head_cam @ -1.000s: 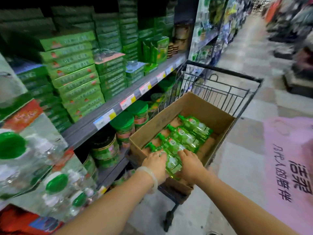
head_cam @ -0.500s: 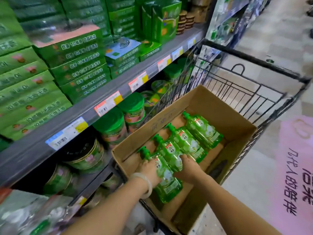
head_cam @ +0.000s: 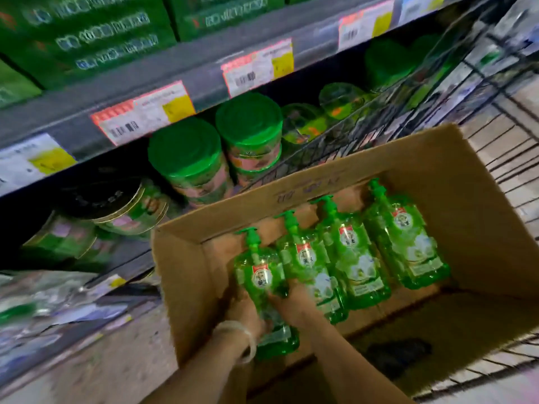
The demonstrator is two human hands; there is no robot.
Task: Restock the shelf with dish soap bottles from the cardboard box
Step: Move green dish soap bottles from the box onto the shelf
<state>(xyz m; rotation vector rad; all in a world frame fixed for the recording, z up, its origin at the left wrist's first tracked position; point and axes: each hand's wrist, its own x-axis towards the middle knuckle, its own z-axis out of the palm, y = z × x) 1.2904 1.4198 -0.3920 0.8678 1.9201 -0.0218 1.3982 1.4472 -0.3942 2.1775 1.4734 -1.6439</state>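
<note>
An open cardboard box [head_cam: 455, 170] sits in a wire cart and holds several green pump bottles of dish soap lying side by side. The leftmost bottle [head_cam: 261, 275] is tilted up above the others. My left hand [head_cam: 240, 312] grips its left side and my right hand [head_cam: 291, 303] grips its right side, both wrapped round the lower body. The bottle beside it [head_cam: 309, 266] and two more [head_cam: 354, 255] [head_cam: 405, 243] lie flat on the box floor. A pale bracelet circles my left wrist.
The grey shelf [head_cam: 204, 80] with price tags runs along the left, green boxes stacked above it. Below stand green-lidded tubs [head_cam: 186, 150] and round tins [head_cam: 116, 202]. The black wire cart [head_cam: 437, 91] surrounds the box. Tiled floor lies at the lower left.
The camera has dropped closer to the box. Both hands have closed round the leftmost bottle and raised its pump end off the box floor.
</note>
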